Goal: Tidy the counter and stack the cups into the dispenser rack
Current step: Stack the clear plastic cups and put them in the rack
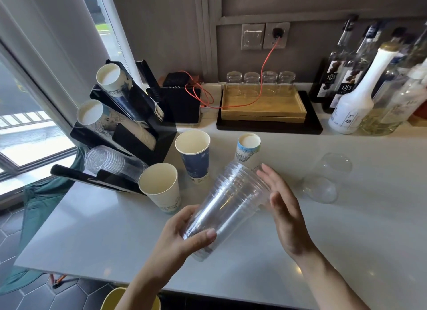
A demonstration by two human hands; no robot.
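A stack of clear plastic cups (227, 205) is tilted above the counter, with my left hand (182, 235) gripping its narrow bottom end. My right hand (284, 208) is open, its fingers flat against the wide rim end. A black dispenser rack (159, 145) stands at the left, with paper cup stacks (111, 77) in its upper slots and clear cups (108, 160) in the bottom one. Three loose paper cups stand on the counter: a blue one (195, 157), a cream one (161, 187) and a small white one (248, 150). A single clear cup (327, 178) lies on its side to the right.
A wooden tray (263, 106) with several upturned glasses sits on a black mat at the back. Syrup bottles (360, 88) crowd the back right. An orange cable (265, 62) runs from the wall socket to a black device (184, 106). The window is at the left.
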